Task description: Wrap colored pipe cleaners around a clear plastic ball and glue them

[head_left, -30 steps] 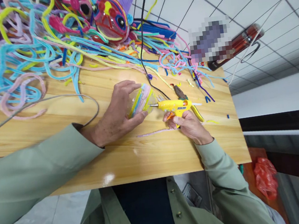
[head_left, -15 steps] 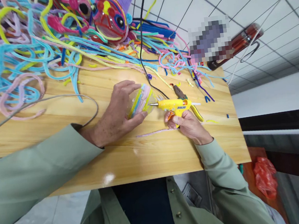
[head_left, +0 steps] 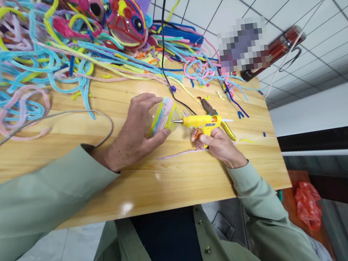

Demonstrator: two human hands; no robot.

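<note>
My left hand [head_left: 140, 130] is wrapped round a clear rounded plastic piece [head_left: 163, 117] striped with yellow, blue and pink pipe cleaners. Thumb and fingers grip it from the left, hiding part of it. My right hand [head_left: 215, 144] is closed on the handle of a yellow glue gun [head_left: 203, 122], a finger at its orange trigger. The metal nozzle points left and meets or nearly meets the right side of the plastic piece. A thin glue stick pokes out of the gun's back. Under the gun lies a pale purple pipe cleaner [head_left: 177, 154].
Pliers [head_left: 209, 107] with yellow handles lie just behind the glue gun. A heap of coloured pipe cleaners [head_left: 53, 56] and a decorated fish-like figure [head_left: 127, 22] cover the back. A black cord [head_left: 164, 51] runs down to the work. A dark red flask [head_left: 278, 52] stands at the back right.
Both hands hold nearly the same pose. The plastic piece looks very slightly turned or shifted left; the whole view has drifted a little.
</note>
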